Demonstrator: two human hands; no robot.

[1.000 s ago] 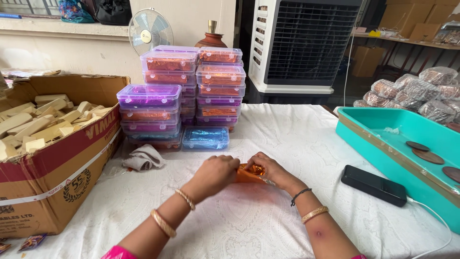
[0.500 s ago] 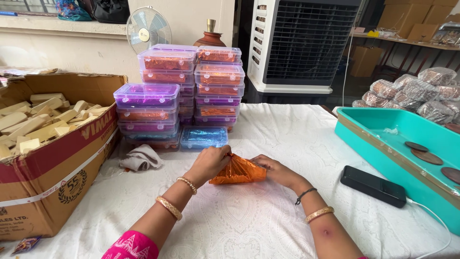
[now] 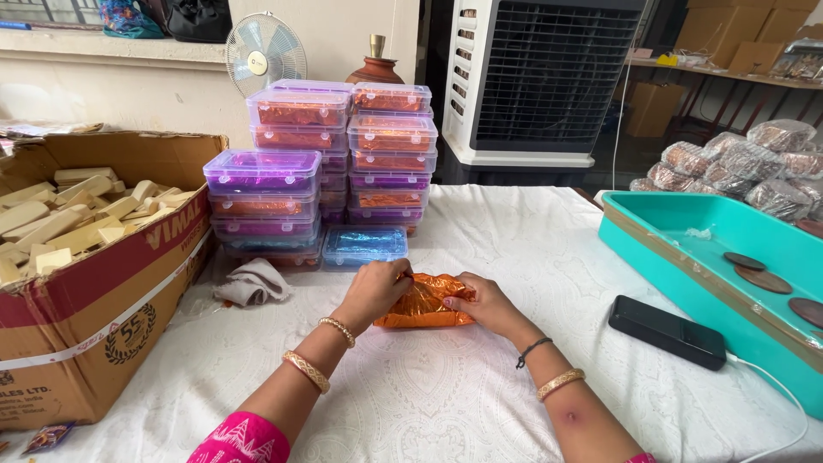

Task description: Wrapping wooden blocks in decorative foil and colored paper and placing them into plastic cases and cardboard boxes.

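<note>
Your left hand and right hand each keep a pinching grip on the orange foil packet (flat on the white-clothed desk); the stacked lidded boxes stand just behind it.

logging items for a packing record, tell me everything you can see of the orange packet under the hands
The orange packet is a flat, roughly rectangular pouch of shiny, crinkled film that looks like plastic or foil, bright orange with glossy creases. It lies flat on the white tablecloth, just in front of a blue lidded box. The left hand presses on its upper left corner, and the right hand rests against its right edge. Its contents cannot be seen.
</note>
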